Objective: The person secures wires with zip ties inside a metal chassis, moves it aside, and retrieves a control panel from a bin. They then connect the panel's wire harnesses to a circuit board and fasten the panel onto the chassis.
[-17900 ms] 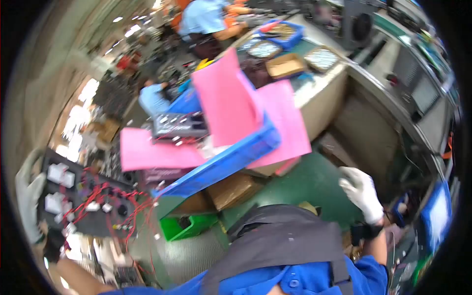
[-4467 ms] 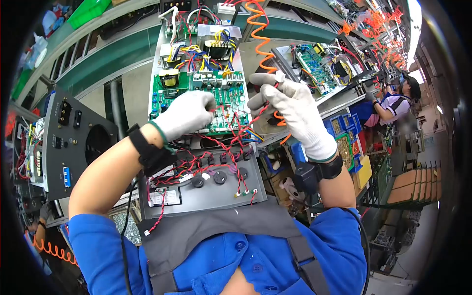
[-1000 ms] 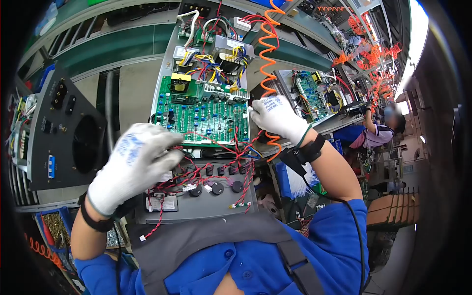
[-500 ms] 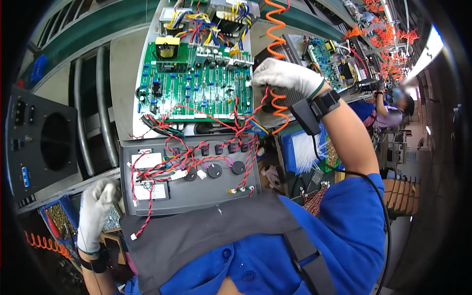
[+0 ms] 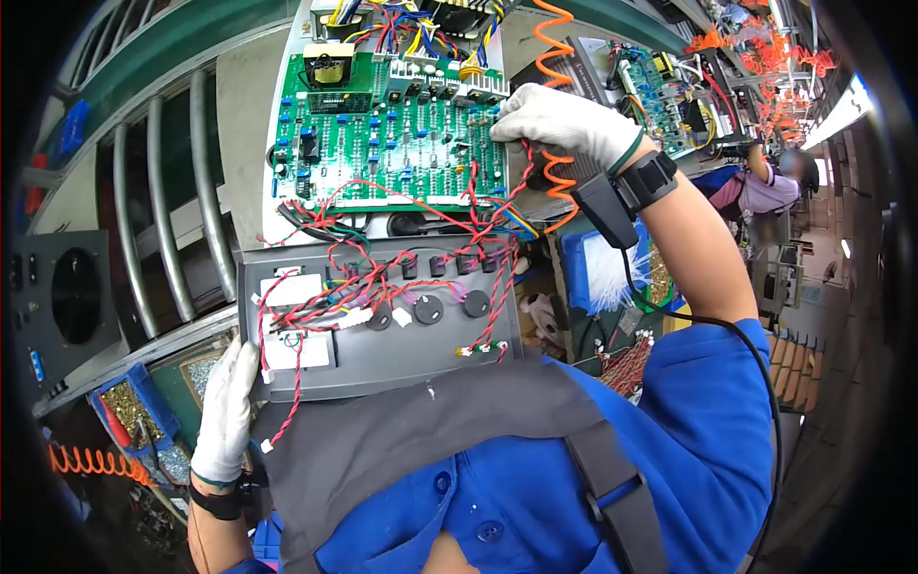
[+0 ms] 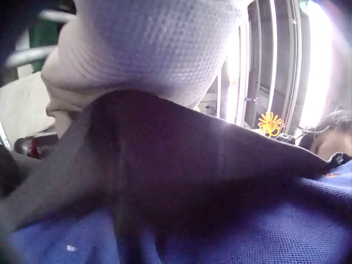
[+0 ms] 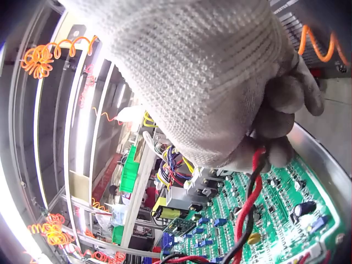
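Head view showed the gloved right hand [image 5: 559, 120] up at about 1 o'clock, fingers curled at the right edge of the green circuit board [image 5: 392, 124], pinching a red-and-black twisted wire [image 5: 497, 206]. Right wrist view confirmed it: fingertips [image 7: 275, 118] closed on the same wire [image 7: 250, 203], board [image 7: 264, 220] right below. Wire ran down toward 6 o'clock to the grey front panel [image 5: 382, 368], which lay against the person's apron, knobs and more red wires spread over it. Board sat directly above the panel, at 12 o'clock from it, nearly touching.

Left hand [image 5: 228, 411] was down at 8 o'clock, fingers fairly straight, resting at the panel's lower left corner. Left wrist view was mostly glove [image 6: 148, 44] and dark apron cloth, so finger detail couldn't be told there.

Orange coiled hose [image 5: 555, 105] hung just beside the right hand. Blue parts bin [image 5: 574, 268] sat at 3 o'clock from the panel.
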Action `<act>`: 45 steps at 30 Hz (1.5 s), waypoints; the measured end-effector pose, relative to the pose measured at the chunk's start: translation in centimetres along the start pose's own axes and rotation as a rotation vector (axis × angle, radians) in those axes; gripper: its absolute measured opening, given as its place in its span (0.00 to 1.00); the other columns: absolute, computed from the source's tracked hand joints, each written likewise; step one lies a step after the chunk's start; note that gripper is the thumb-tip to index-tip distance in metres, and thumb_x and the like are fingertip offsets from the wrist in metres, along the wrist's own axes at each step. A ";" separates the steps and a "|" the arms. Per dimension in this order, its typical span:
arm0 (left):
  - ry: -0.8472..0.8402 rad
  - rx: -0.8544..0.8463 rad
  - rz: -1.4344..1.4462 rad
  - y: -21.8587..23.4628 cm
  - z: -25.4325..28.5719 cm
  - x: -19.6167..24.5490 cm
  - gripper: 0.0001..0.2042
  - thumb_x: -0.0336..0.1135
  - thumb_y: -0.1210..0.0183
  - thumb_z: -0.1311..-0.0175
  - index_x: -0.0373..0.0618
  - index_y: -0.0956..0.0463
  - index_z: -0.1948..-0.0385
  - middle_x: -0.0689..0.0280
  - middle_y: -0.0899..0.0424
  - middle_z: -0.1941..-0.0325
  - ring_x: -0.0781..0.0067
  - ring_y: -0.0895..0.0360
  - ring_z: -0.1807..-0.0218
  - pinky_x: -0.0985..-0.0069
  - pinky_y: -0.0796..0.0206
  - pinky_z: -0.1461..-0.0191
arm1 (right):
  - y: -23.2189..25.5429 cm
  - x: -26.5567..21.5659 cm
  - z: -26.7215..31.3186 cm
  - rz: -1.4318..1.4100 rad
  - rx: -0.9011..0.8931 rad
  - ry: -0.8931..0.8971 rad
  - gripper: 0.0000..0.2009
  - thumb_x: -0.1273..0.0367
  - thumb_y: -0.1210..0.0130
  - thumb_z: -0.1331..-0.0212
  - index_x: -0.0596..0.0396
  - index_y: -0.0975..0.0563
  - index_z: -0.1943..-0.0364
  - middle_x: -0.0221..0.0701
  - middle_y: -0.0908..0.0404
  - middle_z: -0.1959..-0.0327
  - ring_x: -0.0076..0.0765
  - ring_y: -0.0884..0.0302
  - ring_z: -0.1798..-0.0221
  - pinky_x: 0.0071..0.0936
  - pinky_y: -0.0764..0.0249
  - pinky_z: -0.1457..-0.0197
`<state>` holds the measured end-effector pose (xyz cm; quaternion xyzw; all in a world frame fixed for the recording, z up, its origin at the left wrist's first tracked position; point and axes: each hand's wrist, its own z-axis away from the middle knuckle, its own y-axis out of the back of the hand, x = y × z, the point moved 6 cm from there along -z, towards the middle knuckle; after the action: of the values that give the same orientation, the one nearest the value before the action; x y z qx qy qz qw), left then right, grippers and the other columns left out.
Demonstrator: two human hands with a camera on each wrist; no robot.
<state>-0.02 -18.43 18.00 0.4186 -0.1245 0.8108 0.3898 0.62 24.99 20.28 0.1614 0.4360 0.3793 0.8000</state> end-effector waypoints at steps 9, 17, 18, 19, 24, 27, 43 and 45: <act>-0.088 0.093 -0.113 0.1 0.5 2.3 0.18 0.41 0.59 0.25 0.36 0.25 0.54 0.65 0.20 0.62 0.75 0.23 0.62 0.76 0.29 0.57 | -1.0 -10.4 7.3 -0.128 0.358 0.347 0.13 0.63 0.40 0.46 0.58 0.19 0.63 0.32 0.17 0.69 0.27 0.20 0.67 0.28 0.25 0.59; 0.115 0.066 0.423 -0.9 0.8 2.2 0.19 0.47 0.56 0.24 0.41 0.28 0.49 0.67 0.21 0.57 0.82 0.22 0.61 0.78 0.26 0.64 | -9.6 -13.3 5.9 0.595 0.232 0.437 0.14 0.63 0.40 0.48 0.52 0.24 0.58 0.32 0.24 0.68 0.40 0.23 0.61 0.42 0.36 0.52; 0.118 0.144 0.338 -0.7 0.9 2.3 0.23 0.51 0.57 0.26 0.38 0.26 0.51 0.65 0.18 0.69 0.81 0.26 0.76 0.83 0.39 0.76 | -9.8 -13.5 5.7 0.590 0.234 0.415 0.14 0.63 0.40 0.48 0.52 0.24 0.58 0.32 0.24 0.68 0.40 0.23 0.61 0.42 0.36 0.52; 0.121 0.085 0.336 -0.6 0.7 2.4 0.23 0.51 0.57 0.26 0.38 0.26 0.51 0.65 0.19 0.70 0.80 0.27 0.77 0.83 0.38 0.75 | -9.9 -13.7 5.6 0.570 0.250 0.408 0.14 0.64 0.40 0.49 0.52 0.24 0.58 0.33 0.23 0.67 0.40 0.23 0.61 0.41 0.36 0.52; 0.067 -0.185 0.189 0.4 0.0 4.2 0.23 0.50 0.59 0.24 0.36 0.26 0.49 0.66 0.18 0.58 0.82 0.24 0.62 0.81 0.31 0.59 | -9.6 -14.0 4.4 0.468 0.327 0.361 0.15 0.67 0.41 0.51 0.52 0.23 0.57 0.33 0.19 0.70 0.39 0.19 0.61 0.39 0.34 0.54; 0.096 -0.237 0.230 0.6 -0.2 3.8 0.22 0.46 0.57 0.25 0.35 0.29 0.44 0.65 0.20 0.49 0.80 0.25 0.50 0.78 0.33 0.44 | -9.6 -13.1 3.0 0.226 0.336 0.338 0.12 0.73 0.43 0.49 0.57 0.22 0.58 0.34 0.20 0.69 0.36 0.21 0.67 0.33 0.30 0.62; -0.795 0.260 -0.512 0.5 -1.6 18.4 0.23 0.25 0.42 0.44 0.37 0.26 0.43 0.58 0.17 0.57 0.73 0.20 0.61 0.74 0.28 0.52 | -5.6 -13.7 3.8 -0.451 0.285 0.363 0.17 0.61 0.54 0.28 0.64 0.26 0.53 0.26 0.28 0.74 0.18 0.33 0.71 0.21 0.33 0.66; -0.920 0.141 -0.552 -2.0 -3.7 19.7 0.21 0.26 0.41 0.43 0.37 0.26 0.45 0.58 0.17 0.57 0.74 0.20 0.62 0.76 0.28 0.55 | -6.0 -14.6 4.0 -0.436 0.290 0.314 0.13 0.65 0.51 0.30 0.63 0.25 0.53 0.31 0.24 0.72 0.25 0.27 0.70 0.25 0.31 0.65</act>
<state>-7.53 -4.80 30.72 0.7727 -0.1131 0.4176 0.4645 1.89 10.42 27.40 0.1161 0.6281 0.1529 0.7541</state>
